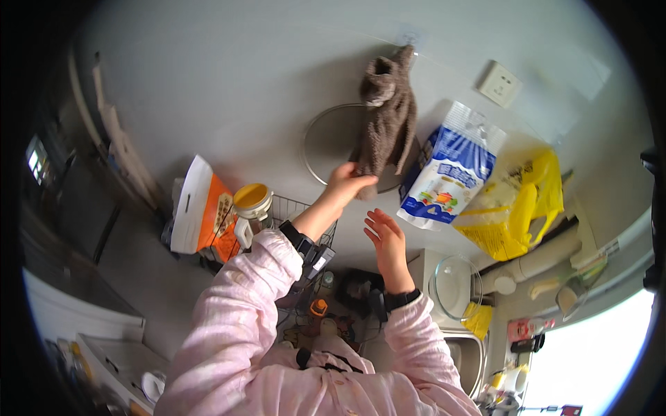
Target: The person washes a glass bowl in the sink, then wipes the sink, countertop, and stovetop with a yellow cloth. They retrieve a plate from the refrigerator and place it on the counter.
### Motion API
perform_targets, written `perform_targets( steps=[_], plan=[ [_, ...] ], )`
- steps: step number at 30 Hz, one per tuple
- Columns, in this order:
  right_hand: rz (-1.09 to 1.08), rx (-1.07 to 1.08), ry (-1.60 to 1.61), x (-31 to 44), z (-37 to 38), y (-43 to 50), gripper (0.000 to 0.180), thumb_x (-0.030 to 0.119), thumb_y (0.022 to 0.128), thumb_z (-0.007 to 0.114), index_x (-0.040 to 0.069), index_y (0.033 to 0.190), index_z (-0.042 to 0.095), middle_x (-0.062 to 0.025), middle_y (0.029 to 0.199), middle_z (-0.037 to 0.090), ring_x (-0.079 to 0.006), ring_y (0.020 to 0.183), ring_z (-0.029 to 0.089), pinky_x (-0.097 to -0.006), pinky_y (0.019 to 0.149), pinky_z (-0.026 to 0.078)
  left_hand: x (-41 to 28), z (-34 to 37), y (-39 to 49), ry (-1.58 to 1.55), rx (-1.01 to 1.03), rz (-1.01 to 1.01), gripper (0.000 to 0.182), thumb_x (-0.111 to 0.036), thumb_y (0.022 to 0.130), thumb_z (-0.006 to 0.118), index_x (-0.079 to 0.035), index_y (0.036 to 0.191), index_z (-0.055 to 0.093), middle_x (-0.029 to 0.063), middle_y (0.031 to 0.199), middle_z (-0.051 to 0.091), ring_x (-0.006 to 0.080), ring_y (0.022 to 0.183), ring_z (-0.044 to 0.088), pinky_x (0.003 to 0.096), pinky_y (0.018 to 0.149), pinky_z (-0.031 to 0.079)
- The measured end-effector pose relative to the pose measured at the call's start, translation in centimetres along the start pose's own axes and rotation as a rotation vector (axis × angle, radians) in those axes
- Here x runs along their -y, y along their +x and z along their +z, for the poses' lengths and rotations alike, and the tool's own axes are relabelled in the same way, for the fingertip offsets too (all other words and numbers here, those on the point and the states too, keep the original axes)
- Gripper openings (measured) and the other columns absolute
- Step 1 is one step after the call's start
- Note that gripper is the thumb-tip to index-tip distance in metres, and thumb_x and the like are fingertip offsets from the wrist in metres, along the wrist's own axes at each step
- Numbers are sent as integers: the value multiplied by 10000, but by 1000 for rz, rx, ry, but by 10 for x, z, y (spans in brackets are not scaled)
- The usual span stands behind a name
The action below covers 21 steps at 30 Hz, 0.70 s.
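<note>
A brown plush cloth (387, 112) hangs from a hook on the grey wall, bunched at the top and folded over on its left. My left hand (346, 187) grips its lower end between thumb and fingers. To the right and a little lower, my right hand (387, 244) is held in the air with its fingers apart, holding nothing. Behind the cloth is a round, thin-rimmed disc (333, 135), partly hidden by it. Just right of the cloth hangs a blue and white plastic pack (447, 169) bearing writing.
A yellow plastic bag (512, 213) hangs right of the pack, below a wall socket (499, 84). Lower right, a glass bowl (455, 288) stands near the sink (463, 359). On the left are a wire rack (291, 208), a yellow-lidded jug (253, 200) and an orange and white bag (205, 213).
</note>
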State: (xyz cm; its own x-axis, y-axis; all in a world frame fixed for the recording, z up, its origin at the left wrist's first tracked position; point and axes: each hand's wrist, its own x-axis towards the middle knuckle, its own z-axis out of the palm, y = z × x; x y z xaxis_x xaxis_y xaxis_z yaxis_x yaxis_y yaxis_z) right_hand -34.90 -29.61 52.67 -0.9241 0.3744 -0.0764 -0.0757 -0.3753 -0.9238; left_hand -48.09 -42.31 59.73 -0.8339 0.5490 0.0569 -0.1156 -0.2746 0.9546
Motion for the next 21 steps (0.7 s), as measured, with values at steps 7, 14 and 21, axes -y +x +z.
perform_targets(
  steps=[7,14,21],
  plan=[
    [85,342,564,21,-2,54,515,368,1016,532,43,1413,490,-123,1395,564,-299,1212,580,-451,1057,493,-21,13,-63,-265,128,161,450,-80,944,653,26,1357,509,87,1276,623,159,1140,607,337,1008,490],
    [42,305,499,64,10,90,636,465,980,551,-26,1377,475,-213,1408,518,-352,1258,535,-523,1067,451,-58,29,-52,662,-771,1145,525,-94,835,698,-20,1321,512,187,1289,525,356,1247,499,428,1085,394],
    [13,327,300,80,7,116,654,449,978,558,-45,1389,438,-224,1387,526,-346,1258,535,-506,1065,449,-75,96,41,-1066,386,655,497,-504,1018,492,-37,1172,566,98,998,676,231,940,649,361,865,518]
  ],
)
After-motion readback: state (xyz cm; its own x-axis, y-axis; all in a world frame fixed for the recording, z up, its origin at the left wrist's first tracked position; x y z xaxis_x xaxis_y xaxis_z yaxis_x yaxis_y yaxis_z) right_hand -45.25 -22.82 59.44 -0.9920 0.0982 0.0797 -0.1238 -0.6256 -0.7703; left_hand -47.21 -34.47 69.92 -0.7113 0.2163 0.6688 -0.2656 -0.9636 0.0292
